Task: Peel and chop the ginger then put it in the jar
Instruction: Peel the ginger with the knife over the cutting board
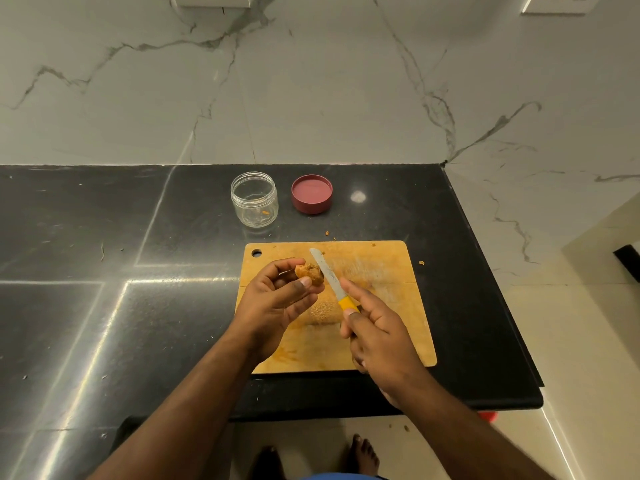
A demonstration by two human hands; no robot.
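Ginger: a small brown, knobbly piece of ginger is pinched between thumb and fingertips of the left hand, above the board's left part.
Knife: a yellow-handled knife with a serrated steel blade is gripped at the handle by the right hand; the blade lies against the ginger's right side.
Board: a rectangular wooden chopping board lies on the black stone worktop.
Jar: a clear, open plastic jar stands behind the board, upright.
Lid: a round maroon lid rests just right of the jar, inner side up.
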